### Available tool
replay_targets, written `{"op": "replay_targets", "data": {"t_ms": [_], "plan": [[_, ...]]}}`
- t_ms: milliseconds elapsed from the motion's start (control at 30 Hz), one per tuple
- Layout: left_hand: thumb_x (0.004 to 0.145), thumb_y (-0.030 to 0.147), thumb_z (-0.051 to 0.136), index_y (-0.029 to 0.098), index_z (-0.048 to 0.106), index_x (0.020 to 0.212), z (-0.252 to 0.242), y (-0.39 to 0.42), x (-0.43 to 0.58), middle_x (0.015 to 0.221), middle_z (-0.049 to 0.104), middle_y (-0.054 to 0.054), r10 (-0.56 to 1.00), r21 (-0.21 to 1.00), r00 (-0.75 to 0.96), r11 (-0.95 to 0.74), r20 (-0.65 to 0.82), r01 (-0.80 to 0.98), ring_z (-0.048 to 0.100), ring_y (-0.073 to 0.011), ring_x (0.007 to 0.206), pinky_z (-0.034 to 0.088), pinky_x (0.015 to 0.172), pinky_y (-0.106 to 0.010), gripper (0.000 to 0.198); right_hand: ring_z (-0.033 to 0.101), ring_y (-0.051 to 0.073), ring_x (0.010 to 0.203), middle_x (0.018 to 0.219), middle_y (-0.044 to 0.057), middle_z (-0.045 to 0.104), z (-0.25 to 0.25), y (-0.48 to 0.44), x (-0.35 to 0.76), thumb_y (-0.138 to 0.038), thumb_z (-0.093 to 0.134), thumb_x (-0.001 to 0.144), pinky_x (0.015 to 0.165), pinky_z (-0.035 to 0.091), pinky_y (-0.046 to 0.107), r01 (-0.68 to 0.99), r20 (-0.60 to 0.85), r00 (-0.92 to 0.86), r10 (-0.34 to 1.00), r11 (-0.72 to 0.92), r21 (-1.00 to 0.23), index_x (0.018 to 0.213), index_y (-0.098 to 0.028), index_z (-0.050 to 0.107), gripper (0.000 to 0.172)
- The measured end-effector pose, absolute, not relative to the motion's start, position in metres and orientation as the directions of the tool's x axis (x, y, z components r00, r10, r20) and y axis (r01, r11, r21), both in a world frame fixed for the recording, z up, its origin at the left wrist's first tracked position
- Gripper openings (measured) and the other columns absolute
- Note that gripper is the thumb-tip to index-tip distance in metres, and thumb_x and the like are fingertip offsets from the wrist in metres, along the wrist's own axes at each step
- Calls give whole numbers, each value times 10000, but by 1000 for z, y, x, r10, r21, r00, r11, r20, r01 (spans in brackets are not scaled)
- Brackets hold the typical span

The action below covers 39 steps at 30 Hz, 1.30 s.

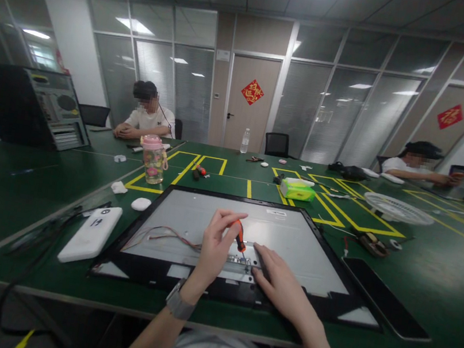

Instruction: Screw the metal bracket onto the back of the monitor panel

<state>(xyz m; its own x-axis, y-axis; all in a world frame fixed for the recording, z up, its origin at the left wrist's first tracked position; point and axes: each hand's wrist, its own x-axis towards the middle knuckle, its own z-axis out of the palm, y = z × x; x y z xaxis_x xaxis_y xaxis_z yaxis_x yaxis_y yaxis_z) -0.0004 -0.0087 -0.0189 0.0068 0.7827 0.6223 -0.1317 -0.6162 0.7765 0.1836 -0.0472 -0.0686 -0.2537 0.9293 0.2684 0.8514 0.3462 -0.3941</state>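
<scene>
A large grey display panel (296, 236) with a black frame lies flat before me. My left hand (216, 244), a watch at its wrist, has its fingers closed round a screwdriver (240, 238) with an orange and black handle. The shaft points down at a small circuit board (239, 260) low in the middle of the panel; whether the tip sits in a screw is too small to tell. Flat beside the board's right end rests my right hand (280, 277), fingers stretched out, holding nothing visible. Thin wires (171, 232) run left from the board.
Left of the panel are a white power bank (91, 234), a round white case (141, 204) and dark cables (44, 245). A black phone-like slab (385, 299) lies right. Beyond stand a pink-lidded bottle (154, 162) and a green tissue pack (297, 189). People (149, 115) sit across the table.
</scene>
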Motion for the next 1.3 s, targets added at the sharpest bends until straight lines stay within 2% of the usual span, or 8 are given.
{"op": "replay_targets", "data": {"t_ms": [133, 367, 467, 567, 767, 967, 1133, 1300], "plan": [[941, 308, 466, 211, 665, 1156, -16, -11, -1, 997, 627, -63, 808, 802, 57, -569, 587, -182, 610, -161, 919, 472, 841, -283, 309, 441, 255, 1317, 1409, 129, 502, -69, -47, 184, -350, 439, 929, 1125, 333, 434, 850, 269, -252, 930, 345, -397, 1418, -160, 418, 525], [808, 249, 668, 207, 728, 922, -18, -7, 1, 843, 537, -13, 766, 759, -40, -642, 642, -106, 547, -112, 753, 455, 728, -228, 135, 446, 252, 1308, 1408, 123, 502, -71, -47, 186, -353, 436, 932, 1117, 342, 435, 840, 293, -263, 919, 368, -398, 1421, -168, 409, 523], [853, 294, 616, 203, 704, 1014, -18, -8, 2, 891, 566, -31, 795, 789, -42, -605, 605, -107, 563, -117, 761, 463, 715, -231, 205, 454, 257, 1301, 1398, 120, 511, -72, -46, 187, -354, 441, 930, 1110, 347, 446, 838, 297, -267, 917, 373, -397, 1421, -187, 409, 520], [923, 350, 503, 210, 613, 1191, -18, -10, 2, 985, 632, -59, 838, 823, -40, -542, 544, -171, 620, -144, 844, 488, 775, -265, 322, 466, 260, 1288, 1380, 125, 525, -72, -44, 187, -348, 446, 926, 1107, 349, 450, 834, 302, -278, 912, 385, -396, 1410, -185, 423, 511], [952, 325, 439, 204, 608, 1209, -19, -10, 1, 1106, 667, -83, 847, 834, 13, -522, 532, -178, 627, -184, 1011, 455, 936, -330, 330, 451, 264, 1303, 1388, 136, 516, -74, -45, 188, -346, 447, 927, 1115, 338, 452, 837, 302, -279, 911, 385, -389, 1410, -167, 421, 516], [854, 288, 614, 210, 694, 1027, -20, -8, 1, 916, 573, -33, 785, 782, -18, -618, 619, -80, 572, -135, 807, 472, 764, -249, 206, 458, 257, 1296, 1388, 135, 515, -72, -46, 186, -344, 435, 937, 1113, 344, 449, 838, 303, -275, 912, 382, -390, 1416, -166, 412, 511], [951, 301, 435, 212, 654, 1154, -17, -10, 0, 958, 596, -54, 787, 785, 11, -613, 616, -92, 571, -164, 906, 448, 857, -291, 312, 465, 262, 1288, 1383, 130, 524, -73, -45, 187, -347, 442, 930, 1111, 345, 453, 835, 308, -280, 909, 389, -390, 1407, -169, 426, 510], [872, 302, 591, 211, 693, 1019, -17, -10, 1, 899, 545, -28, 782, 778, -31, -622, 622, -88, 545, -125, 774, 456, 726, -228, 201, 463, 259, 1293, 1384, 123, 523, -72, -46, 186, -353, 439, 931, 1107, 352, 446, 841, 305, -270, 913, 378, -387, 1416, -183, 416, 515]]}}
